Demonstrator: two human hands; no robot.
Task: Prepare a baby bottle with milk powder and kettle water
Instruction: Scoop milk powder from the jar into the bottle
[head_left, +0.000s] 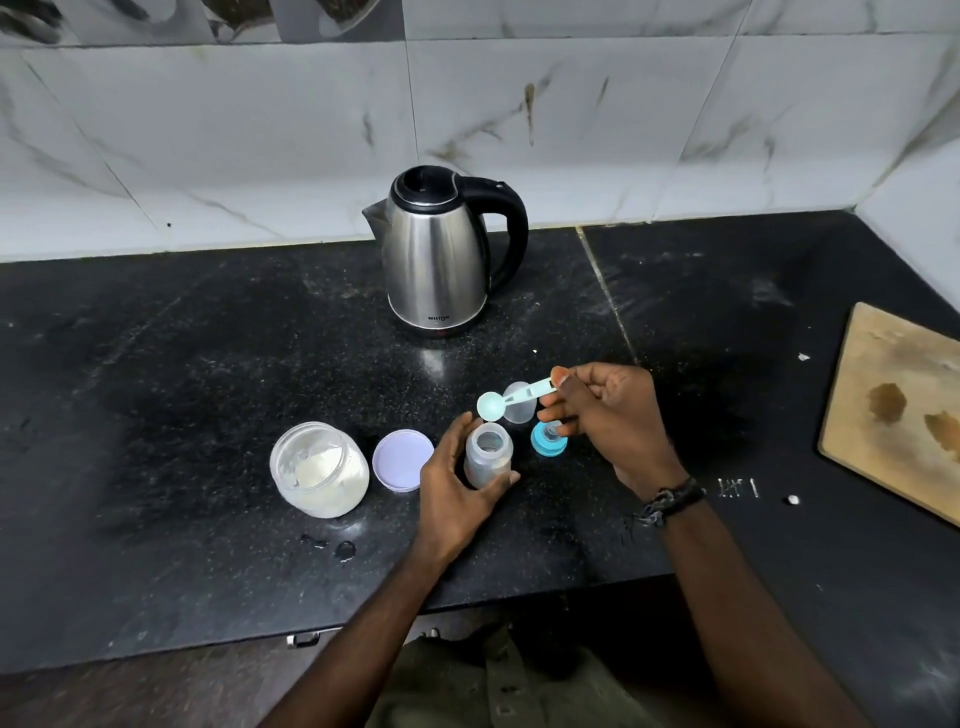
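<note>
The left hand (457, 483) has its grip curled around the open baby bottle (487, 454) standing on the worktop (208, 364). The right hand (608, 415) pinches the scoop (511, 400) above the bottle's mouth, beside the powder jar (318, 470).

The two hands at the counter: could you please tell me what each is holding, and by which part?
The left hand grips the open baby bottle around its body. The right hand pinches the measuring scoop by the end of its handle, bowl over the bottle's mouth.

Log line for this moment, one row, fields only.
left hand: holds open bottle upright | right hand: pinches scoop above bottle mouth | powder jar: open | kettle: untouched
</note>
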